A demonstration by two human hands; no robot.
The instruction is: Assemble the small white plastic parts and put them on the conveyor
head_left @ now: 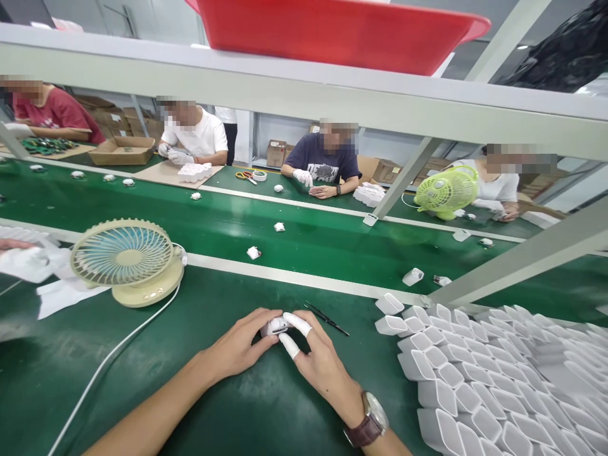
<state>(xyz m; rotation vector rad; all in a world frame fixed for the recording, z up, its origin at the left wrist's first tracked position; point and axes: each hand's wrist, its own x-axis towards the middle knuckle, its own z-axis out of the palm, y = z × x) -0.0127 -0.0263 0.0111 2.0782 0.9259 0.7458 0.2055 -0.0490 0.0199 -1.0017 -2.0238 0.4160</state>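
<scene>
Both of my hands meet over the green table in front of me. My left hand (240, 347) and my right hand (316, 361) pinch a small white plastic part (277, 325) between their fingertips. White finger cots cover my right thumb and forefinger, and a brown-strapped watch (370, 421) sits on that wrist. Black tweezers (327, 318) lie on the table just beyond my right hand.
A heap of white open housings (475, 373) fills the right side. A cream desk fan (126, 259) with a white cable stands at left. Small white parts (253, 253) lie along the green conveyor (304, 234). Several people work across it; a green fan (446, 190) stands far right.
</scene>
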